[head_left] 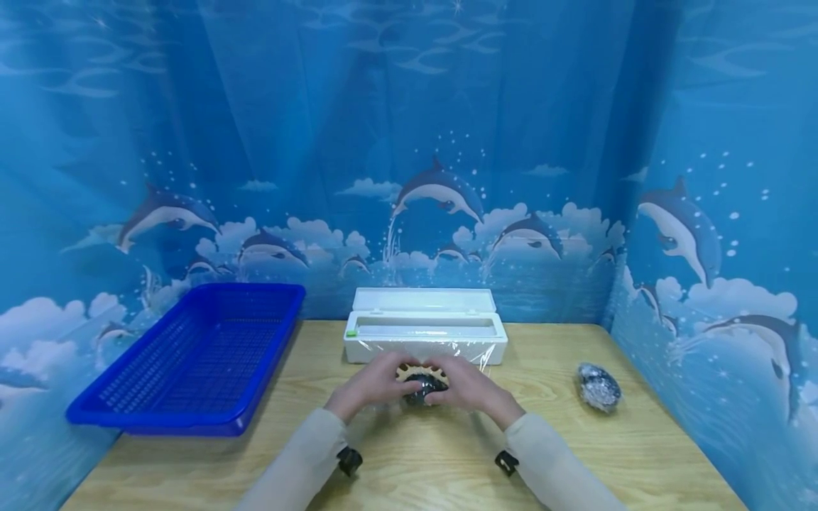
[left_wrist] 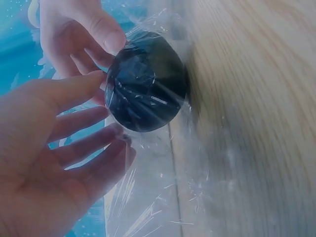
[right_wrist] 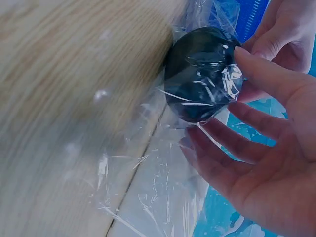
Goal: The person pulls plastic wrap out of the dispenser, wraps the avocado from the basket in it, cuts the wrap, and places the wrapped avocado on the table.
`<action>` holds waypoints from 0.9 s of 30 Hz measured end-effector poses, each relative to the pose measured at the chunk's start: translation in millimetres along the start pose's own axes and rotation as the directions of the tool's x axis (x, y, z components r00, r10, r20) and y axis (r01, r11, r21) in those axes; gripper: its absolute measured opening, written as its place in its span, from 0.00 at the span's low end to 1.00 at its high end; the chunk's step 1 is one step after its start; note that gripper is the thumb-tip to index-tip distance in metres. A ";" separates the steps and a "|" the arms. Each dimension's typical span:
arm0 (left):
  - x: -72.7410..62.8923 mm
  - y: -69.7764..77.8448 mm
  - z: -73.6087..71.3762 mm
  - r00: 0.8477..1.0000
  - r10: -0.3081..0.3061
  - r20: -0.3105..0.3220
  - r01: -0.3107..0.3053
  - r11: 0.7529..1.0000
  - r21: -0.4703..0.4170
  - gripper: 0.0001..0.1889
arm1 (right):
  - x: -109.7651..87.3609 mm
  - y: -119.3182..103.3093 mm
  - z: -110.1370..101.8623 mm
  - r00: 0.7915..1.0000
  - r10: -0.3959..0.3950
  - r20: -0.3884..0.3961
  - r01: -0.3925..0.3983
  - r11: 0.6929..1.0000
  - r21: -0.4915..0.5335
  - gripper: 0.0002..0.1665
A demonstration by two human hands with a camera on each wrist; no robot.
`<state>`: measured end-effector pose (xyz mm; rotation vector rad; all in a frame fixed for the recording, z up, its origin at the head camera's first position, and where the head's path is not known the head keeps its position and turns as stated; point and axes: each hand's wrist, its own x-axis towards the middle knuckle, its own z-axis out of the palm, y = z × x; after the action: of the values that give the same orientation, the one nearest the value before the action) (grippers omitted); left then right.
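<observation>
Between both hands, over the wooden table, is a dark, smooth, rounded object [head_left: 424,389] covered by clear cling film [left_wrist: 148,192]. My left hand [head_left: 382,381] holds it from the left, thumb on the near side and fingers curved round the far side. From the right, my right hand [head_left: 468,385] holds it the same way. In the left wrist view the dark object [left_wrist: 147,83] shows creased film stretched over it. The right wrist view shows the thumb [right_wrist: 261,71] on its edge and fingertips at the film. Its far side is hidden by the fingers.
Behind the hands stands a white cling film box [head_left: 424,348], lid up, with film trailing from its front. A blue plastic basket [head_left: 255,387] is at the left. A film-wrapped dark object [head_left: 598,388] lies at the right. A dolphin-print curtain [head_left: 383,106] surrounds the table [head_left: 422,468].
</observation>
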<state>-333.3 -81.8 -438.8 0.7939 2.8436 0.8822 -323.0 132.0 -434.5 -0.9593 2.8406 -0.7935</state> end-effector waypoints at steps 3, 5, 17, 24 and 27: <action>-0.2 0.7 -1.4 1.000 0.012 -0.002 -0.012 1.000 -0.002 0.20 | -0.4 -1.5 -1.4 1.000 -0.003 0.005 0.003 1.000 0.002 0.36; -0.5 0.8 -2.3 1.000 0.018 -0.003 -0.018 1.000 -0.007 0.19 | -0.2 -2.1 -2.3 1.000 -0.001 0.006 0.001 1.000 0.010 0.35; -5.8 -14.5 -21.2 0.992 0.095 -0.085 -0.096 0.995 -0.014 0.18 | -3.1 -6.8 -7.0 1.000 0.004 -0.005 -0.004 1.000 -0.010 0.32; -7.2 -28.8 -57.0 0.988 0.052 -0.148 -0.060 0.997 -0.049 0.17 | -4.3 -6.7 -12.2 1.000 -0.015 -0.011 0.015 1.000 -0.004 0.30; -6.9 -35.9 -71.8 0.983 0.041 -0.177 -0.048 0.998 -0.036 0.17 | -4.6 -5.4 -12.4 1.000 -0.016 -0.008 0.016 1.000 0.001 0.30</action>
<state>-358.3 -147.3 -399.0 0.8172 2.9568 1.0634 -318.7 136.6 -421.7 -0.9829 2.8425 -0.8013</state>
